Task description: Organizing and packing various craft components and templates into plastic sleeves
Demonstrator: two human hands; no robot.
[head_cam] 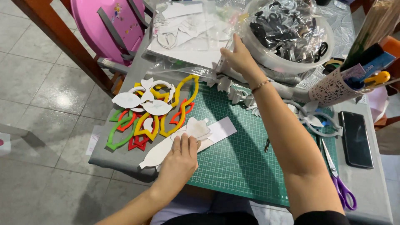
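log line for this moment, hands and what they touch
left hand: flat on white cutouts | right hand: reaching to bagged sheets by tub | mat: green

My left hand [180, 160] lies flat over the long white paper strip [221, 129], so I cannot see the strip's middle. At twelve o'clock my right hand [238, 56] has its fingertips lost behind clear plastic wrapping [200, 25]. The plastic tub [291, 62] at one o'clock is cut off by the top edge (its dark contents are too tangled to name). The purple-handled scissors [339, 181] run close to the bottom edge.
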